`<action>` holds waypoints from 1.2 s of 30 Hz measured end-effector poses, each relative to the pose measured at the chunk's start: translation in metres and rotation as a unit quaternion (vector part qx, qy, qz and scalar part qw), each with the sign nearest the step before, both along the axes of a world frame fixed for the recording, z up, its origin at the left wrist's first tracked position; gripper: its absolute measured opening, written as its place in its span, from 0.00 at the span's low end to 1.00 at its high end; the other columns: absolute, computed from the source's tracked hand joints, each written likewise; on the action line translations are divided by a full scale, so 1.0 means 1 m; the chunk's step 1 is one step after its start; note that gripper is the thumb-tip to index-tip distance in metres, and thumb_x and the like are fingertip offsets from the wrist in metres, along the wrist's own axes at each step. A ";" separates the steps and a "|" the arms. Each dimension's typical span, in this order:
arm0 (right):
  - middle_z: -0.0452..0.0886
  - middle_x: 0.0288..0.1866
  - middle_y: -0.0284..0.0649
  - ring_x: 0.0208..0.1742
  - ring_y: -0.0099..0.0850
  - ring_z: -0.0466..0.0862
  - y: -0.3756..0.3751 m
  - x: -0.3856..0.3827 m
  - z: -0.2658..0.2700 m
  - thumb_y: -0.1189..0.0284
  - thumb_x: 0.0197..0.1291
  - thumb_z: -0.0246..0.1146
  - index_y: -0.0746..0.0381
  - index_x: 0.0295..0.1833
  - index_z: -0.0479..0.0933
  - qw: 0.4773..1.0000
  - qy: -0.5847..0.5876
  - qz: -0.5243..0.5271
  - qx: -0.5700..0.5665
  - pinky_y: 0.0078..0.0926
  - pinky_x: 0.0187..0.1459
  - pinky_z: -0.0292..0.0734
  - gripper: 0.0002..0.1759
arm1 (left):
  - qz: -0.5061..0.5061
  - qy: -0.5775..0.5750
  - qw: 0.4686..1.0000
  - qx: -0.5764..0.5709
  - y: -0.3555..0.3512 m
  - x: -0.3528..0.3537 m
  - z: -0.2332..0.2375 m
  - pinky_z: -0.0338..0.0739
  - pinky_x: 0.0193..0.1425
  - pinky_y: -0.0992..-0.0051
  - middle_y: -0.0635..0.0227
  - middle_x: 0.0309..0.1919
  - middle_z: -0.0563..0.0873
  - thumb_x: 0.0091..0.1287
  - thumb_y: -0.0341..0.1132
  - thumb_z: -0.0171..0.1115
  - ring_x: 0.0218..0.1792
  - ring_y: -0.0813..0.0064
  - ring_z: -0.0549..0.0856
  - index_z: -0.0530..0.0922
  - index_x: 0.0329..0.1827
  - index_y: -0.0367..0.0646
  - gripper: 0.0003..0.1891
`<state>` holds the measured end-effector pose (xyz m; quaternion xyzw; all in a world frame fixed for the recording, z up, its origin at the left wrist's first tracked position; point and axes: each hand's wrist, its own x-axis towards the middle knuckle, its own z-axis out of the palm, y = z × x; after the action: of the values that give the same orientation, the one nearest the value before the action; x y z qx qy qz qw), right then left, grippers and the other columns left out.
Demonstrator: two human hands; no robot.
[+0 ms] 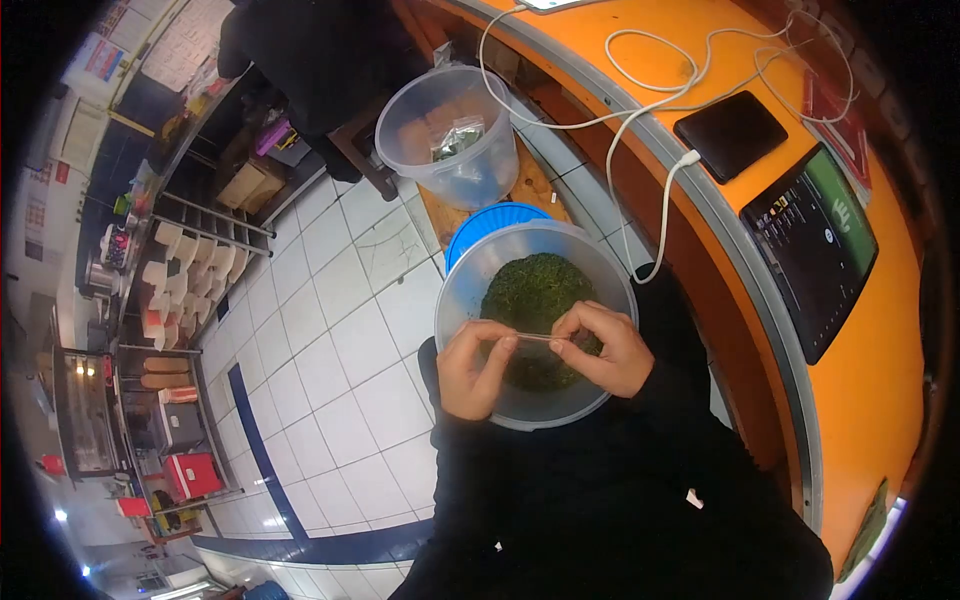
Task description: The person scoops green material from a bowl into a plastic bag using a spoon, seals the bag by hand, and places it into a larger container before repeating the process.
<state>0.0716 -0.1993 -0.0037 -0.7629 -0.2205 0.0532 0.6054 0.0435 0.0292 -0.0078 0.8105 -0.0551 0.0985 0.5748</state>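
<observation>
Left hand [474, 370], right hand [607, 352] nearly closed, pinching thin strip [533, 337], possibly plastic; slack grip could drop it into greens [535, 285], twelve o'clock.

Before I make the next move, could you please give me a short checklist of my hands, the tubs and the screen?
1. Left hand pinching one end of the thin clear strip: ok.
2. Right hand pinching the other end: ok.
3. Strip over the near tub with chopped greens: ok.
4. Far tub holding a clear packet: ok.
5. Lit screen away from the tubs: ok.
6. Strip undamaged: cannot tell.
</observation>
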 end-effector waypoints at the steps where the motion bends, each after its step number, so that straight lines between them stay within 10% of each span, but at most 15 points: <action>1: 0.87 0.43 0.40 0.42 0.31 0.86 0.000 0.000 0.000 0.76 0.69 0.72 0.65 0.43 0.81 1.000 -0.003 0.000 0.000 0.29 0.44 0.79 0.06 | 0.003 0.000 1.000 -0.007 0.000 0.000 0.000 0.80 0.50 0.70 0.59 0.39 0.90 0.74 0.31 0.71 0.42 0.66 0.88 0.87 0.44 0.36 0.06; 17: 0.87 0.42 0.41 0.47 0.35 0.86 -0.006 -0.004 0.008 0.75 0.69 0.72 0.64 0.43 0.80 1.000 -0.003 -0.016 0.013 0.34 0.48 0.81 0.07 | 0.036 -0.017 0.999 0.022 0.003 -0.001 -0.009 0.78 0.44 0.73 0.64 0.37 0.88 0.74 0.29 0.71 0.36 0.73 0.84 0.87 0.46 0.37 0.05; 23: 0.85 0.38 0.39 0.44 0.35 0.85 -0.010 -0.004 -0.002 0.72 0.69 0.69 0.62 0.41 0.79 0.999 -0.013 -0.028 -0.028 0.35 0.47 0.80 0.07 | 0.222 -0.120 0.962 -0.106 0.043 0.031 0.018 0.83 0.37 0.73 0.55 0.45 0.86 0.82 0.30 0.60 0.35 0.76 0.83 0.78 0.52 0.35 0.06; 32: 0.82 0.32 0.34 0.38 0.35 0.83 0.007 -0.012 -0.010 0.72 0.57 0.74 0.57 0.35 0.79 0.946 -0.199 -0.036 -0.254 0.35 0.42 0.74 0.08 | 0.274 -0.480 0.831 -0.065 0.075 0.183 0.146 0.86 0.64 0.69 0.51 0.51 0.90 0.83 0.31 0.61 0.53 0.66 0.90 0.79 0.56 0.32 0.10; 36: 0.82 0.31 0.35 0.37 0.34 0.83 0.009 -0.009 -0.012 0.71 0.57 0.74 0.57 0.34 0.78 0.938 -0.197 -0.027 -0.284 0.34 0.40 0.75 0.09 | 0.187 -0.420 0.888 -0.031 0.080 0.274 0.135 0.84 0.64 0.69 0.55 0.52 0.91 0.81 0.34 0.65 0.56 0.68 0.90 0.81 0.56 0.35 0.10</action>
<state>0.0623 -0.1903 -0.0160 -0.9041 -0.2900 -0.0538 0.3091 0.3171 0.1092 0.1270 0.6705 -0.1353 0.5370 0.4937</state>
